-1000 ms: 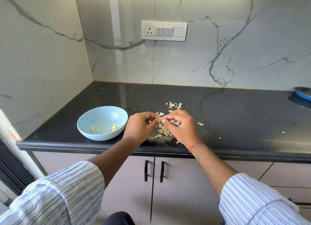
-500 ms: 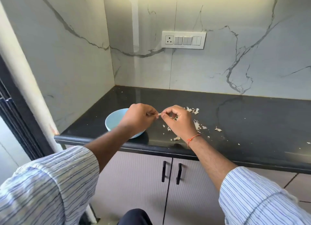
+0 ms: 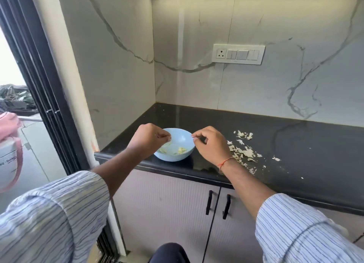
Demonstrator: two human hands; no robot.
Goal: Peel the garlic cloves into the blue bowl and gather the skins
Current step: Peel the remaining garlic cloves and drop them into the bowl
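Observation:
A light blue bowl (image 3: 184, 137) stands near the front left corner of the black counter (image 3: 295, 144), with several peeled garlic cloves (image 3: 181, 150) inside. My left hand (image 3: 149, 139) hovers over the bowl's left side, its curled fingertips pinching a pale garlic clove (image 3: 167, 144). Over the right rim, my right hand (image 3: 210, 144) pinches a small bit of skin (image 3: 194, 137) between thumb and forefinger. The two hands are apart. Loose garlic skins (image 3: 243, 152) lie scattered on the counter, right of my right hand.
Marble walls close the counter at the back and left, with a switch panel (image 3: 238, 54) on the back wall. Cabinet doors with black handles (image 3: 208, 204) sit below the counter edge. At the far left is a dark-framed doorway (image 3: 39, 85) with a pink-strapped bag (image 3: 9, 150) beyond.
My hands held one clove together beside the bowl; now they have pulled apart over it. The view has swung left, so the bowl sits between them.

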